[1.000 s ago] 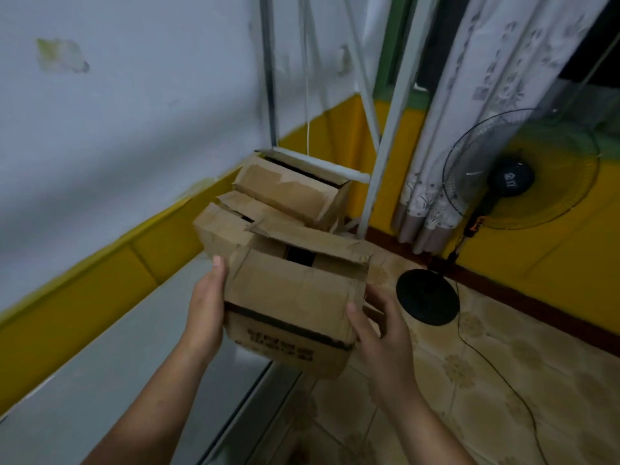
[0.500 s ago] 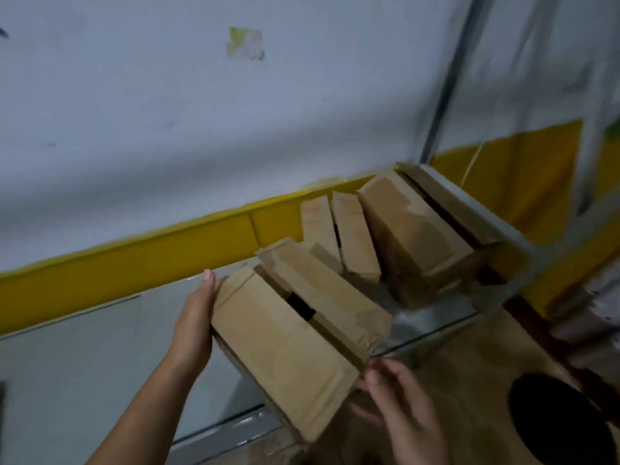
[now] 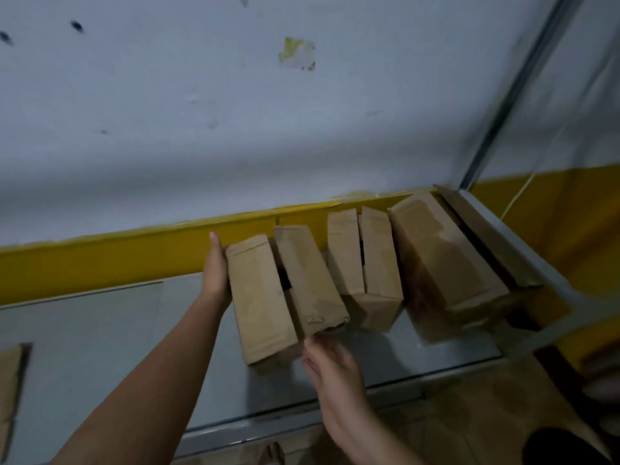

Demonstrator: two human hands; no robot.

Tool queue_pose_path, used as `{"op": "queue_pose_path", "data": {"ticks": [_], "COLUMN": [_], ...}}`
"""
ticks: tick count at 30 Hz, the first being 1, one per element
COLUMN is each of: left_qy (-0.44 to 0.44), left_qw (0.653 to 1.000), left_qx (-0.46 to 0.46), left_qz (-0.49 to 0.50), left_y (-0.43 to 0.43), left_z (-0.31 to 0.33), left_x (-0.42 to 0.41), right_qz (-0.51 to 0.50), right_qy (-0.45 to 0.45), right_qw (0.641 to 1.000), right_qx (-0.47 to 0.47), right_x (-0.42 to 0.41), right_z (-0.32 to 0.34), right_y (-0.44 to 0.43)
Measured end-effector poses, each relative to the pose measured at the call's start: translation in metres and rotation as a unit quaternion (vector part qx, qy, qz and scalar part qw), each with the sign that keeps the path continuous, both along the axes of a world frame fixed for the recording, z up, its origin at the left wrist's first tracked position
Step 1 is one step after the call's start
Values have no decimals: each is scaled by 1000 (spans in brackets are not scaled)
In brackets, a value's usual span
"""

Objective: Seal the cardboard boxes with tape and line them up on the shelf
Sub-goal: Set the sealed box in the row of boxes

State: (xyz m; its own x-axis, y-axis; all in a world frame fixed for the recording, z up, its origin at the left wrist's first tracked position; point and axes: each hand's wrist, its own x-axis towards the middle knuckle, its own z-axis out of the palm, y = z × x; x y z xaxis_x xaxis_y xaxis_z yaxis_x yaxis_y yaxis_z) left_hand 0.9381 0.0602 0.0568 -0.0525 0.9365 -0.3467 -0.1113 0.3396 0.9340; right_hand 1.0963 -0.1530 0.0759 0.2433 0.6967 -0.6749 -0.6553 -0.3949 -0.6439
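Observation:
A brown cardboard box (image 3: 265,297) lies on the grey metal shelf (image 3: 100,330), its two top flaps parted by a dark gap. My left hand (image 3: 216,270) presses flat against its left side, fingers straight. My right hand (image 3: 332,367) is at the box's near right corner, its fingertips touching the front end; motion blur hides the exact finger pose. To the right stand a second box (image 3: 365,263) and a larger third box (image 3: 446,253), in a row along the yellow wall band. No tape roll is in view.
A piece of cardboard (image 3: 10,380) shows at the shelf's far left edge. A metal shelf upright (image 3: 503,95) rises at the right end. Below the shelf's front edge are the tiled floor (image 3: 469,414) and a black round fan base (image 3: 563,448).
The box came down from the air onto the shelf and swung in line with the other two. My right hand slid from under it to its front end. The view turned left.

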Motion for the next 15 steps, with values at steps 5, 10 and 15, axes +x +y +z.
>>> {"op": "queue_pose_path", "data": {"ticks": [5,10,15], "left_qy": [-48,-54,39], "left_qw": [993,975,976], "left_qx": [-9,-40,3], "left_qz": [-109,-212,-216], "left_y": [26,22,-6], "left_z": [-20,-58,-70], "left_x": [31,30,22], "right_qz": [-44,-73,-79], "right_qy": [-10,-65,-107], "right_qw": [999,995,990], "right_qx": [5,-24,-49], "right_x": [-17,-8,0], "right_z": [-19,-37,-60], "right_y": [41,54,52]}}
